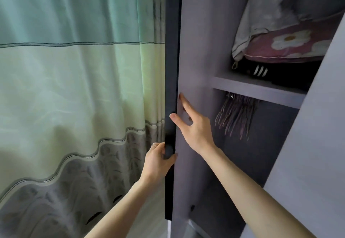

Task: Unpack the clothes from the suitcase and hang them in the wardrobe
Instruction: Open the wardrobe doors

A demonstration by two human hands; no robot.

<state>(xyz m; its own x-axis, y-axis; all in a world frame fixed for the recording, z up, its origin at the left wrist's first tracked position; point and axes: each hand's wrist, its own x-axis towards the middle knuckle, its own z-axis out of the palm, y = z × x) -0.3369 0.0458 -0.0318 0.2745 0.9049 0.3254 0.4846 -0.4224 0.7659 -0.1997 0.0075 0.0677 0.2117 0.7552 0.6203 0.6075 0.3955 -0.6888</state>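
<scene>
Left hand: my left hand [158, 160] grips the lower part of the long dark handle [172, 70], thumb across its front and the other fingers [158, 147] curled round its outer edge.
Ring: a thin ring [153, 146] sits on one of those curled fingers.
Right hand: my right hand [194, 127] is spread and holds nothing. Its fingers [184, 103] are straight, the forefinger tip touches the grey door [186, 51], and the thumb tip lies against the handle's edge, above my left hand.
Handle: it runs upright along the door's edge, reaching far above and below both hands.
Wardrobe: the wardrobe [261, 153] stands open, its dark inside just to the right of my right fingers.
Shelf: a grey shelf [257, 90] crosses the wardrobe above and to the right of my right fingers.
Hangers: a tight bunch of thin hangers [235, 116] hangs under the shelf, near my right hand and level with it, not touching it.
On the shelf: a pale pillow [270, 14] leans on a pink flowered cushion [291, 42], which lies on something black with white stripes [280, 71]. I cannot tell what that is.
Other door: a second grey panel [317, 125] slants across the far right, beyond my right forearm.
Curtain: a green and grey patterned curtain [74, 88] hangs to the left of my left hand.
</scene>
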